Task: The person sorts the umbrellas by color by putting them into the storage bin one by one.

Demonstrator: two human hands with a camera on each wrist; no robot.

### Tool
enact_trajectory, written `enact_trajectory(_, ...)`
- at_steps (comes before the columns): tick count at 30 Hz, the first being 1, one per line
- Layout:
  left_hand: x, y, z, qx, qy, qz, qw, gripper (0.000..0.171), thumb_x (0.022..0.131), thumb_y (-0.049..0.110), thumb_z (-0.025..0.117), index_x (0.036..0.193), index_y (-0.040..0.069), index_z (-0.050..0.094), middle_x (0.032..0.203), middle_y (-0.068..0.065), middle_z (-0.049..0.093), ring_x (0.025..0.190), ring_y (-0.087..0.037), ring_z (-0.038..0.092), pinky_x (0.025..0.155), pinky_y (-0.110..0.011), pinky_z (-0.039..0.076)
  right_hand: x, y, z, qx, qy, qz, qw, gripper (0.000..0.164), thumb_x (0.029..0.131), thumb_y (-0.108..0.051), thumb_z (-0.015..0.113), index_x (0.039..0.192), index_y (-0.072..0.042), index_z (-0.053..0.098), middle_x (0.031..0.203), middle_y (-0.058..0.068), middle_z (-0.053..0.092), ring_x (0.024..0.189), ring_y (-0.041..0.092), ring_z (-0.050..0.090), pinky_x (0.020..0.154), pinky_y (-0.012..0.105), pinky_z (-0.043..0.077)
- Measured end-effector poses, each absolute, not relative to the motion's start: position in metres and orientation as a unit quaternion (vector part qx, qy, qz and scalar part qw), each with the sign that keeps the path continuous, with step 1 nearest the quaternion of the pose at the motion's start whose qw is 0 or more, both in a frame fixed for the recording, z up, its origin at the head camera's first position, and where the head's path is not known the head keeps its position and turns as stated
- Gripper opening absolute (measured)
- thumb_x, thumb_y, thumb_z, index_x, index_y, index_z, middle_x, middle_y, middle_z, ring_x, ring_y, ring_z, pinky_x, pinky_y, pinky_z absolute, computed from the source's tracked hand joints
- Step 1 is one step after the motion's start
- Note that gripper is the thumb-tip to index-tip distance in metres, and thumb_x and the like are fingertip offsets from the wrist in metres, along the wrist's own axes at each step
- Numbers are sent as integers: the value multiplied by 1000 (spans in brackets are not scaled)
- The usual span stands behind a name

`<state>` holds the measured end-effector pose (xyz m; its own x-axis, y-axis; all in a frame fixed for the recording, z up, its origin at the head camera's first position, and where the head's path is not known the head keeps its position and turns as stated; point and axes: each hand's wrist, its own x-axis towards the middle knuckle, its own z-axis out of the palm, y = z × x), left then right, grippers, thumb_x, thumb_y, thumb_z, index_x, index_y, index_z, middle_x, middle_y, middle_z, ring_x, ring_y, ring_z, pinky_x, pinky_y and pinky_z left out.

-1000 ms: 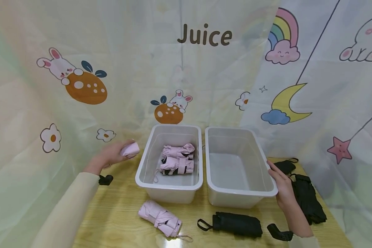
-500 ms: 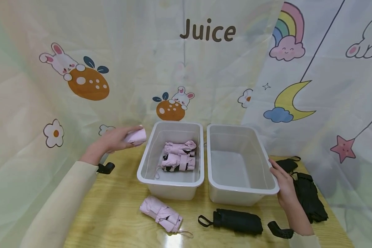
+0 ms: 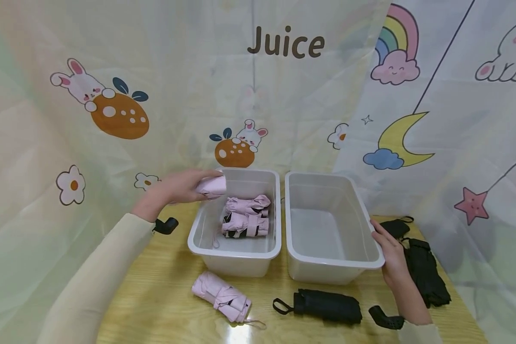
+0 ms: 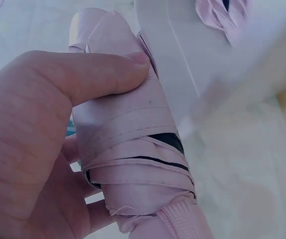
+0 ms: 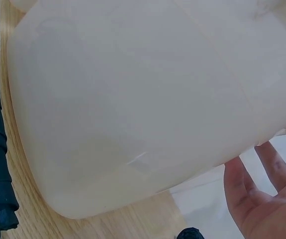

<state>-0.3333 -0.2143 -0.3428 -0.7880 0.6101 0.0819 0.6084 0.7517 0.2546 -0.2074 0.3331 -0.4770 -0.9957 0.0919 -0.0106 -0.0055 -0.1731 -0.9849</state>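
A folded pink umbrella [image 3: 213, 186] is held by my left hand [image 3: 178, 188], above the left rim of the left white bin [image 3: 236, 253]. In the left wrist view, the thumb lies across the wrapped pink umbrella [image 4: 133, 117] and fingers show behind it. Two more folded pink umbrellas [image 3: 246, 224] lie inside that bin, one behind the other. At the outer rim of the right white bin [image 3: 333, 263] rests my right hand [image 3: 393, 258]. Its fingertips touch the bin [image 5: 133, 99] in the right wrist view, fingers mostly straight.
In front of the left bin lies a pink folded umbrella [image 3: 222, 296]. A black folded umbrella [image 3: 327, 306] lies before the right bin. Further black umbrellas [image 3: 425, 272] lie at the table's right side. A printed curtain [image 3: 176, 95] hangs behind.
My left hand has carried the pink umbrella rightward and slightly up, from beside the left bin to over its rim. The right hand has stayed at the right bin.
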Motion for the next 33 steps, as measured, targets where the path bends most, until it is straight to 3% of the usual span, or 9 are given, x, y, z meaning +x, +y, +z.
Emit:
enact_trajectory(8, -347, -180, -336, 374, 914, 154, 27, 63, 86, 23, 75, 143, 25, 49, 132, -2, 54, 107, -22, 53, 91, -42, 46, -208, 333, -477, -32, -643, 764, 34, 54, 101, -27, 54, 151, -17, 37, 148, -10, 42, 107, 4, 59, 78, 24, 52)
enact_trajectory(13, -355, -160, -337, 400, 906, 135, 12, 65, 84, 21, 77, 143, 24, 50, 134, -2, 56, 102, -20, 55, 86, -39, 46, -208, 333, -477, -26, -640, 767, 36, 54, 101, -26, 53, 151, -15, 36, 144, -12, 46, 107, 5, 59, 78, 24, 52)
enact_trajectory(21, -368, -136, -352, 414, 904, 102, 1, 68, 82, 27, 77, 144, 28, 49, 143, 5, 48, 112, -15, 52, 87, -36, 45, -209, 332, -475, -32, -643, 764, 37, 54, 100, -27, 54, 151, -17, 37, 143, -12, 46, 106, 5, 59, 79, 24, 52)
enact_trajectory(30, -382, -117, -373, 410, 906, 98, 19, 72, 79, 21, 79, 144, 30, 48, 141, 7, 51, 94, -15, 52, 75, -32, 45, -210, 333, -477, -37, -640, 767, 42, 55, 100, -27, 55, 151, -15, 36, 143, -11, 46, 106, 5, 60, 78, 24, 53)
enact_trajectory(33, -387, -112, -382, 400, 910, 102, 34, 74, 79, 19, 79, 145, 31, 47, 140, 7, 51, 97, -14, 51, 77, -30, 45, -210, 334, -478, -35, -638, 768, 41, 55, 101, -26, 54, 151, -14, 36, 145, -10, 45, 107, 6, 59, 78, 25, 52)
